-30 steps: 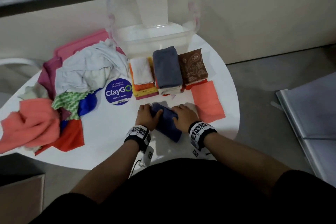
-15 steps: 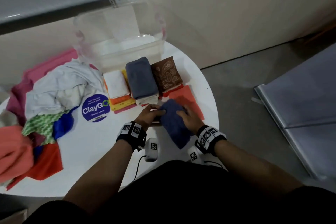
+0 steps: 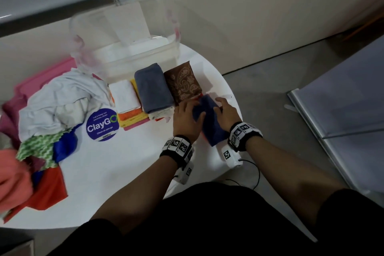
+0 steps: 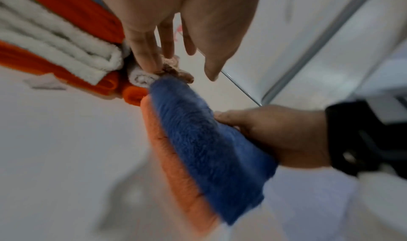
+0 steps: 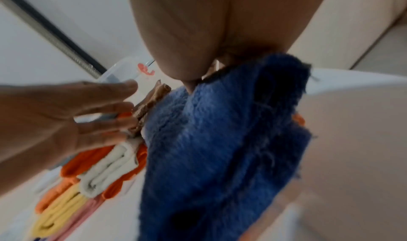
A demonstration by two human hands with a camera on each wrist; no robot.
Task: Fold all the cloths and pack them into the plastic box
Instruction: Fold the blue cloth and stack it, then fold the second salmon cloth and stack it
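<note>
The folded blue cloth [image 3: 211,122] lies on an orange cloth [image 4: 176,171] at the tabletop's [image 3: 124,162] right edge, near the brown cloth [image 3: 182,83]. The right hand [image 3: 227,113] grips its right side; the left hand [image 3: 186,119] rests beside it, fingers [image 4: 145,53] straight. The box [image 3: 128,56] stands farther back.

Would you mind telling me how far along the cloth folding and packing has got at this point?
Done: several folded cloths sit in stacks, topped by the grey cloth and brown patterned cloth, in front of the plastic box. In hand: the left hand lies on the folded blue cloth and the right hand grips it, over an orange cloth. Left: the unfolded pile and all packing; no cloth shows in the box.
</note>
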